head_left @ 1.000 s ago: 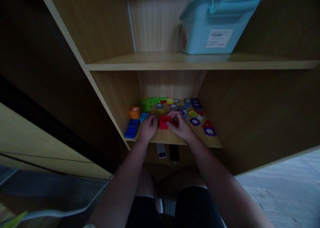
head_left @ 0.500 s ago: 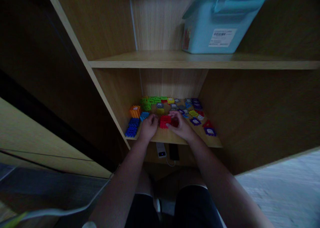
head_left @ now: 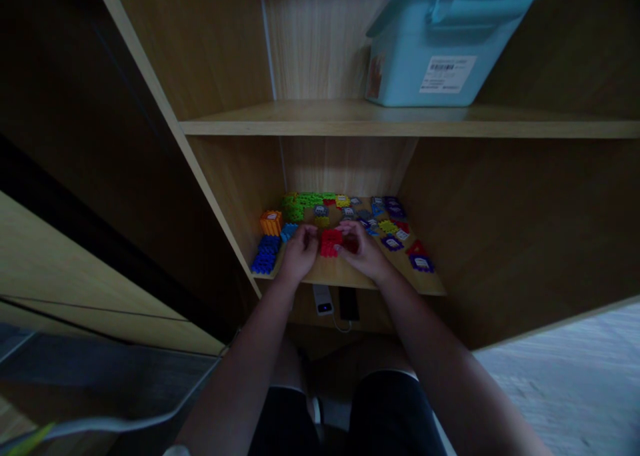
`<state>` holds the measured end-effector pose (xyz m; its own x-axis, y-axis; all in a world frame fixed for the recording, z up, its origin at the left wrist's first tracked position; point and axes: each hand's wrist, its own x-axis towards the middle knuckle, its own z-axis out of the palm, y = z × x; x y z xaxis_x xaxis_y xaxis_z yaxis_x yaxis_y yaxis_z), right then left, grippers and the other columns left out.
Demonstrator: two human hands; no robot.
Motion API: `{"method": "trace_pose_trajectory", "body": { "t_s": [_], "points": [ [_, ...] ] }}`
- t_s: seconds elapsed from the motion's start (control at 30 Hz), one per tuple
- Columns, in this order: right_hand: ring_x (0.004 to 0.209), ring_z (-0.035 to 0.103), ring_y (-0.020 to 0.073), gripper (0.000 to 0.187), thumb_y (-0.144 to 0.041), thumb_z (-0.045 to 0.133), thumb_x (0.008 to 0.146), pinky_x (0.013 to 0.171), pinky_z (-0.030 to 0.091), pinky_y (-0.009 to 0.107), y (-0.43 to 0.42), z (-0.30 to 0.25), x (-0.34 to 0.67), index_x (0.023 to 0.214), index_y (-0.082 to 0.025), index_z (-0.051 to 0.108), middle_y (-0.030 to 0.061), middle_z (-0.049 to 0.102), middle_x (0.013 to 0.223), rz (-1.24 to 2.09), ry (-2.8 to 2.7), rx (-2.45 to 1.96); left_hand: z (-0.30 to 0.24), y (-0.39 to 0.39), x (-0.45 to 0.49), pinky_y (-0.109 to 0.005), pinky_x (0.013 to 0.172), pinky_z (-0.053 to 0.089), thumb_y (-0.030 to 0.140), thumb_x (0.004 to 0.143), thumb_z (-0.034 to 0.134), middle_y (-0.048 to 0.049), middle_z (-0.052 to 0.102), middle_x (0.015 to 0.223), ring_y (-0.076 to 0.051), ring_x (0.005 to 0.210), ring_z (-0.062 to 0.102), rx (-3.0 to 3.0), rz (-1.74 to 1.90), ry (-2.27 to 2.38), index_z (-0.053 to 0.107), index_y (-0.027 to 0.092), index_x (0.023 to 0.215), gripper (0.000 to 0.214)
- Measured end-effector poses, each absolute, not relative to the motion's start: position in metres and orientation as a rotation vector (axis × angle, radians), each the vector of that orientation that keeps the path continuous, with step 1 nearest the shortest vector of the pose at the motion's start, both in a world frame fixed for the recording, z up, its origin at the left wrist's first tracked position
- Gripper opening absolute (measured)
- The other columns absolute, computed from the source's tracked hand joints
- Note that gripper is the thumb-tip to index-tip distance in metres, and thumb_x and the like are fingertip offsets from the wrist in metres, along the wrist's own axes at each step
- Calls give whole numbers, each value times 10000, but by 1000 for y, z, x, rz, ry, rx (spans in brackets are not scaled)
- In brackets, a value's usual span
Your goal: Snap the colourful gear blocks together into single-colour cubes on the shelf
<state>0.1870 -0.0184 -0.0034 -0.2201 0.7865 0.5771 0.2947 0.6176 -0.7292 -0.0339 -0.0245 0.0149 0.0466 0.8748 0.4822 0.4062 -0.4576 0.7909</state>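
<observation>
On the lower shelf, a small stack of red toothed plastic tiles (head_left: 329, 243) stands between my two hands. My right hand (head_left: 364, 251) grips its right side, thumb at the near side and fingers at the far side. More red shows beneath that palm, partly hidden. My left hand (head_left: 299, 255) is just left of the stack, its fingers bent and thumb apart, with nothing visible between them. Close to it are light blue tiles (head_left: 289, 231), dark blue tile stacks (head_left: 265, 255) and an orange tile stack (head_left: 271, 223).
Green tiles (head_left: 294, 207) line the back left. Purple tiles (head_left: 392, 243), yellow tiles (head_left: 387, 227) and other tiles lie to the right. Above, the upper shelf (head_left: 320, 128) carries a light blue lidded bin (head_left: 425, 63). A white power bank (head_left: 323, 299) and a dark phone-like slab (head_left: 349, 303) lie below.
My left hand's fingers have spread and shifted slightly nearer the red stack. My right hand stays on the stack, almost unmoved. The view has shifted a little.
</observation>
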Motion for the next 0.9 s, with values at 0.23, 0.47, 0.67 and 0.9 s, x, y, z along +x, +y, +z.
{"method": "trace_pose_trajectory", "body": {
  "t_s": [0.23, 0.47, 0.67, 0.9],
  "points": [
    [1218, 695, 259, 554, -433, 781, 958, 1112, 568, 500, -18, -4, 187, 1416, -301, 499, 107, 710, 1349, 606, -1785, -854, 4, -22, -35, -529, 1234, 487, 151, 885, 722, -132, 660, 1440, -290, 1381, 638, 1994, 1340, 1051, 563, 228, 1398, 543],
    [1231, 692, 264, 546, -415, 776, 960, 1114, 570, 510, -17, -5, 186, 1417, -308, 497, 109, 695, 1354, 647, -1773, -846, -10, -11, -34, -570, 1252, 465, 246, 858, 823, -150, 629, 1473, -317, 1408, 614, 1971, 1338, 933, 526, 242, 1451, 663],
    [1236, 691, 263, 543, -397, 767, 965, 1126, 565, 514, -16, -6, 185, 1424, -311, 491, 109, 684, 1371, 675, -1768, -815, -11, -9, -32, -562, 1237, 480, 242, 864, 822, -141, 656, 1431, -304, 1367, 641, 1926, 1359, 901, 527, 246, 1443, 650],
    [1225, 693, 258, 550, -407, 774, 965, 1124, 570, 509, -17, -5, 186, 1427, -305, 494, 112, 690, 1375, 672, -1776, -841, -11, -9, -33, -545, 1237, 487, 207, 866, 798, -134, 653, 1428, -292, 1373, 640, 1904, 1348, 892, 524, 251, 1436, 633]
  ]
}}
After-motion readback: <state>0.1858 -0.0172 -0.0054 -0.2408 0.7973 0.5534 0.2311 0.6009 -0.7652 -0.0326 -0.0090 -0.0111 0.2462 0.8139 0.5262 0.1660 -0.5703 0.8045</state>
